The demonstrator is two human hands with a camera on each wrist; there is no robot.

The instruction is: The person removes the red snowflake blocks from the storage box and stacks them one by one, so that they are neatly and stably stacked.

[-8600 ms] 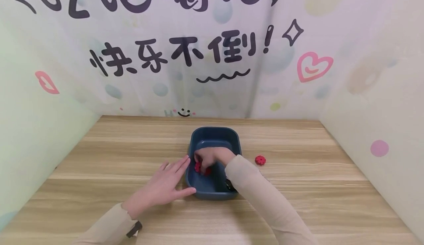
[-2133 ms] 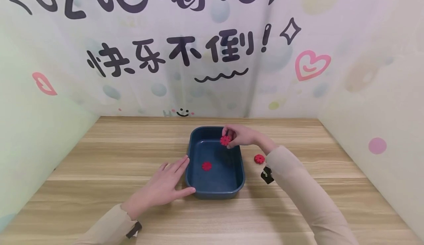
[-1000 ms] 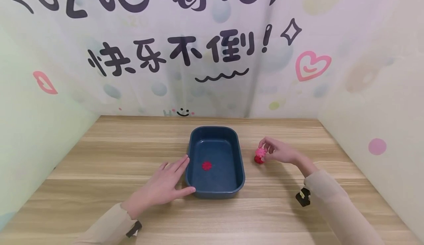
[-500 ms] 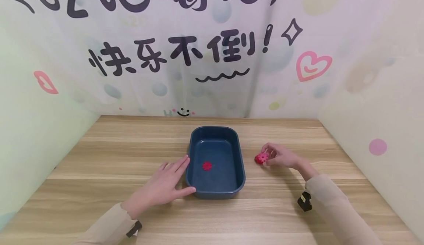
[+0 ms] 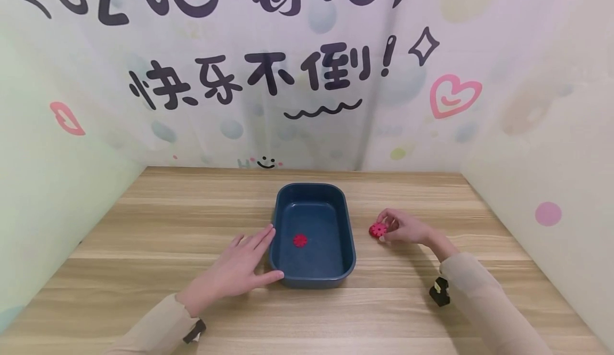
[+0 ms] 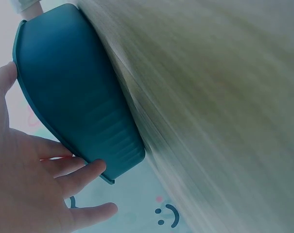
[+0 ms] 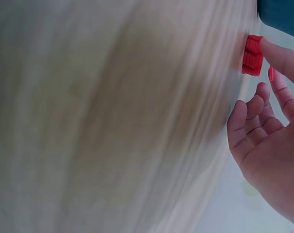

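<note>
A dark blue rectangular bin (image 5: 313,259) stands mid-table with one red flower-shaped disc (image 5: 300,240) lying on its floor. My left hand (image 5: 235,272) rests against the bin's left rim, fingers straight and thumb at the near corner; the left wrist view shows the fingertips along that rim. Right of the bin, my right hand (image 5: 405,228) pinches another red notched disc (image 5: 379,230) between thumb and fingers, right over a small red stack (image 7: 252,56) on the table. From the head view the held disc mostly hides the stack. Whether the two touch, I cannot tell.
The wood-grain table (image 5: 192,206) ends at a printed back curtain (image 5: 316,142), with pale walls on both sides. A black wrist device (image 5: 439,292) hangs under the right sleeve, another black piece (image 5: 194,332) by the left sleeve.
My right hand has taken a red disc out of the bin, carried it right over the rim and lowered it at the red stack. My left hand and the bin stay put.
</note>
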